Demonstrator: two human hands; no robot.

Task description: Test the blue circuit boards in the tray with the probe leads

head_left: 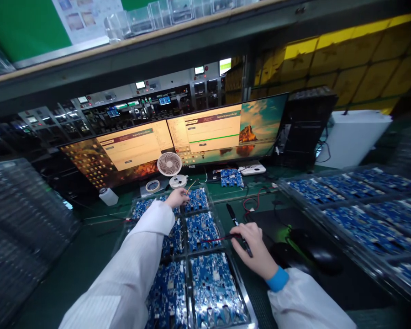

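A clear tray (188,282) of blue circuit boards lies in front of me. My left hand (178,198) is at the tray's far end, fingers pressed together beside a far board (196,199); a thin yellow wire (191,186) rises by its fingertips, and what it grips is too small to tell. To the right of the tray, my right hand (251,243) has its fingers closed around a thin red and black cable (216,239), whose end lies over a middle board (202,229). A black marker (232,214) runs beneath that hand.
Two monitors (205,137) stand behind the tray, with a small white fan (169,164) and a tape roll (153,186) before them. Computer mice (317,251) lie on a black mat at right. Another board tray (349,201) is far right; stacked trays (17,237) stand left.
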